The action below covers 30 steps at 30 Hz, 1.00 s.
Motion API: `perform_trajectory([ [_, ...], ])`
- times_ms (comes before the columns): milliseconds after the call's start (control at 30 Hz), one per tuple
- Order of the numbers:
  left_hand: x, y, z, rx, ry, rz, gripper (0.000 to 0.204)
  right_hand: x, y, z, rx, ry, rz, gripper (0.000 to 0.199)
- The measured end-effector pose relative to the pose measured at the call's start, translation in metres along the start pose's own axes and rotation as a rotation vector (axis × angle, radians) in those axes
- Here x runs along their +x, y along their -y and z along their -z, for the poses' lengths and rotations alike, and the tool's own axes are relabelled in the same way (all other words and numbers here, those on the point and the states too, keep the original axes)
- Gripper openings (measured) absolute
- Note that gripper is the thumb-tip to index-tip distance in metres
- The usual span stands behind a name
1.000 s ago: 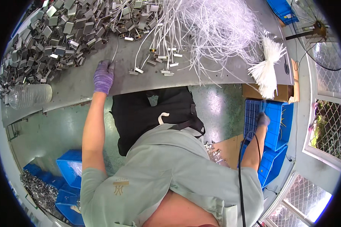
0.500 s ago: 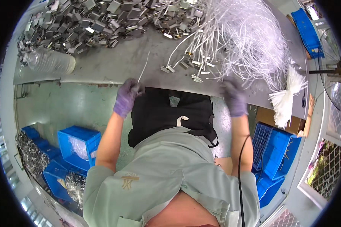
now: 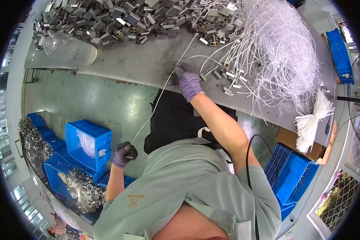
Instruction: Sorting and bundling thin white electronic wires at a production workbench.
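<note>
Blue bins (image 3: 88, 142) hold what look like metal clips (image 3: 82, 192).

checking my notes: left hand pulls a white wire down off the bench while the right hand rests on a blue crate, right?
Not quite. The head view shows the right hand on the bench, pinning the wire, not on a blue crate. The left hand does pull the white wire down off the bench.

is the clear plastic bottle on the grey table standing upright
No, the clear plastic bottle lies on its side on the grey table, beside the pile of small metal parts.
</note>
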State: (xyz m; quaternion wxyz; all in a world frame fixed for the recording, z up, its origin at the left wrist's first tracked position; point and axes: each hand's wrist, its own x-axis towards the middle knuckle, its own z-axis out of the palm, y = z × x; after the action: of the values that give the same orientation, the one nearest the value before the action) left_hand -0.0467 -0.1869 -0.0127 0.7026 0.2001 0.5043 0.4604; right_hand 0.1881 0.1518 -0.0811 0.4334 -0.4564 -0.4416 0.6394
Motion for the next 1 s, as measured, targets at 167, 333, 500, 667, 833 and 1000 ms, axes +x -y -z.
perform_trajectory([
  [167,-0.014,0.039,0.051,0.039,-0.182,0.011,0.035,-0.027,0.128,0.006,0.157,-0.048,-0.05,0.025],
  [333,-0.002,0.031,0.054,0.014,-0.254,-0.002,0.033,-0.021,0.153,0.033,0.366,-0.11,0.057,0.023],
  [500,0.002,0.026,0.061,-0.029,-0.269,-0.055,0.033,-0.024,0.162,0.039,0.388,-0.167,0.122,0.017],
  [667,-0.004,0.031,0.07,-0.066,-0.288,-0.107,0.033,-0.032,0.167,0.035,0.345,-0.141,0.049,0.021],
  [833,-0.005,0.031,0.065,-0.135,-0.241,-0.106,0.034,-0.034,0.167,0.031,0.391,-0.176,0.056,0.019],
  [1000,0.002,0.024,0.045,-0.161,-0.09,-0.11,0.035,-0.033,0.175,0.032,0.243,-0.131,-0.036,0.02],
])
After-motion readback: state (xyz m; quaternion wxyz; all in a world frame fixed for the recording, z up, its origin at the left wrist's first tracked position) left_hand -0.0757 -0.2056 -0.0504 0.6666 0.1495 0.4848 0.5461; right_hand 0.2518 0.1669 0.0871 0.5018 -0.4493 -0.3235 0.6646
